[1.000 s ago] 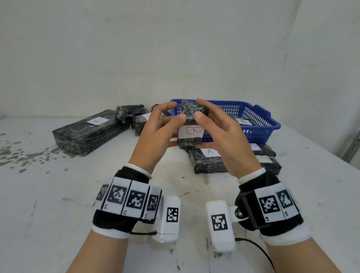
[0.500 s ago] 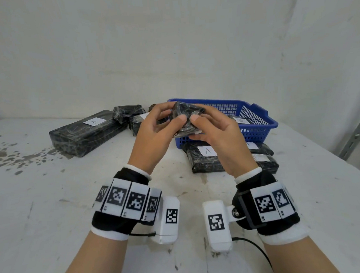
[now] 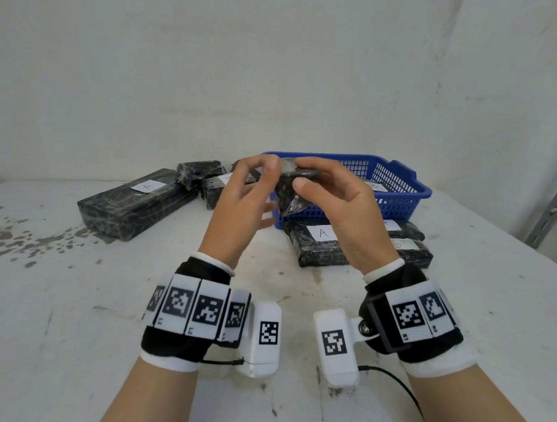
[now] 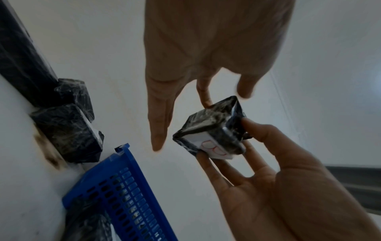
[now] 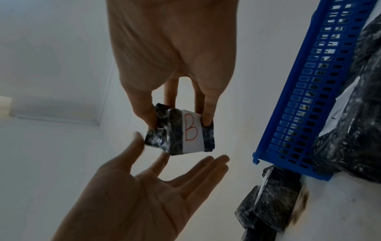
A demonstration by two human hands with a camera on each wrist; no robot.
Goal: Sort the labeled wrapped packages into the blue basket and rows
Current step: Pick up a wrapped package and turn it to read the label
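A small black wrapped package [image 3: 290,193] with a red "B" label [image 5: 190,130] is pinched between the thumb and fingers of my right hand [image 3: 328,188], in the air just before the blue basket [image 3: 399,184]. The label faces down and away from me. My left hand [image 3: 253,189] hovers beside it with its fingers spread and relaxed. In the left wrist view one fingertip [image 4: 206,104] is at the package's top edge [image 4: 212,130]. A wrapped package marked B [image 3: 375,185] lies inside the basket.
A long black package marked A [image 3: 136,203] lies at the back left, with two smaller ones [image 3: 199,171] beside it. Another A package [image 3: 318,244] and further packages [image 3: 410,248] lie in front of the basket. A metal shelf leg [image 3: 554,207] stands at the right.
Both hands held the package with the B label facing me. It has been turned over, and my left hand has let go and opened while the right keeps hold.
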